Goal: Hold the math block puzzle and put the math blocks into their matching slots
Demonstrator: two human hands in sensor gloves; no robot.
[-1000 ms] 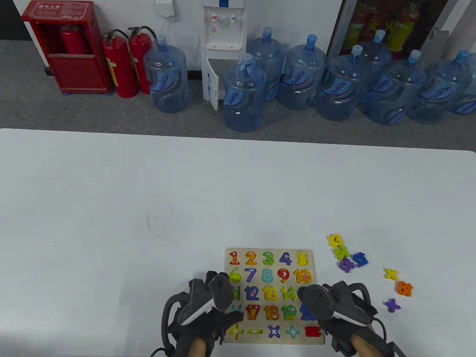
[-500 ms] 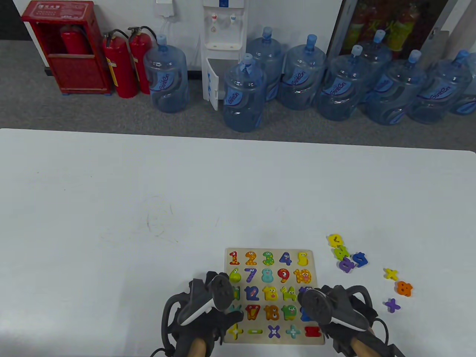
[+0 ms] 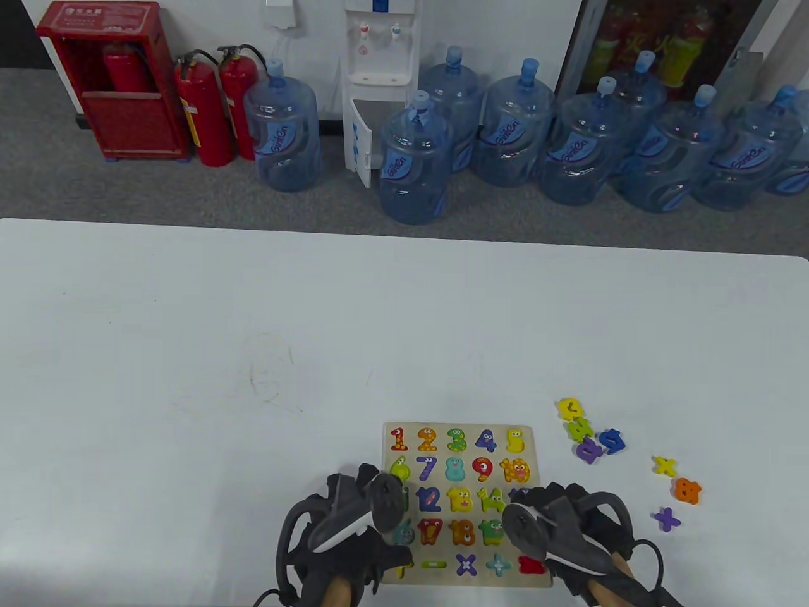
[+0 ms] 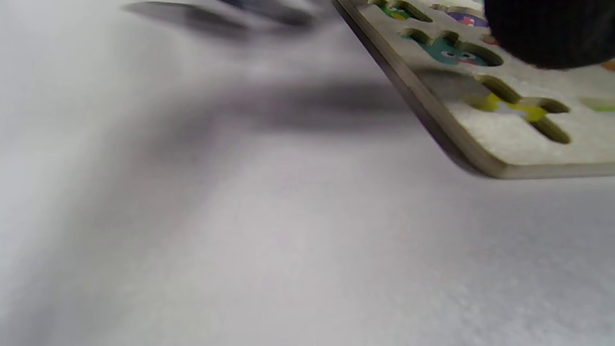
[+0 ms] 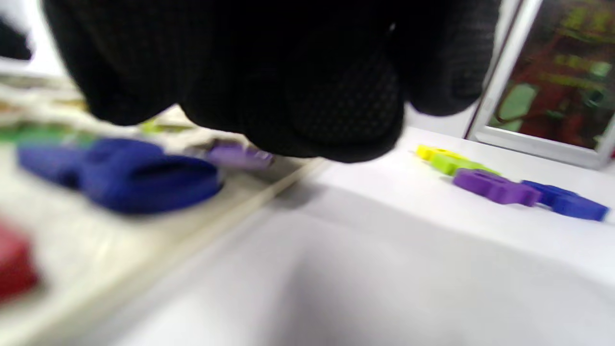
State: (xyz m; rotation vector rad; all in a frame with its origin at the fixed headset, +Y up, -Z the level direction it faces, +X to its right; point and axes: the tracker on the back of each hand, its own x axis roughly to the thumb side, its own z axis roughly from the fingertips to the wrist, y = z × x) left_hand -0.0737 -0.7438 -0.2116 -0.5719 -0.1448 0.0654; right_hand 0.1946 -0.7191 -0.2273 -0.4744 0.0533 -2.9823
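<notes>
1. Fingers (image 5: 307, 96) of your right hand (image 3: 562, 531) curl over the puzzle board's (image 3: 458, 430) right edge; whether they pinch anything, you cannot tell.
2. Your left hand (image 3: 354, 531) rests on its left edge, fingers hidden.
3. Loose blocks (image 3: 588, 436) lie on the worktop (image 3: 253, 348) well right.

Bright blocks and black gloves on a white table

The puzzle board (image 3: 457, 429) is pale wood, its printed slots showing red, orange, green, blue, yellow and purple figures. Loose blocks on the white table (image 3: 253, 354) are yellow (image 3: 571, 408), lime green (image 3: 579, 429), purple (image 3: 589, 450), blue (image 3: 612, 440) and orange (image 3: 687, 490). Both gloves, left hand (image 3: 354, 556) and right hand (image 3: 569, 537), are black; one block under the right hand looks dark blue (image 5: 120, 173), though it is blurred.
</notes>
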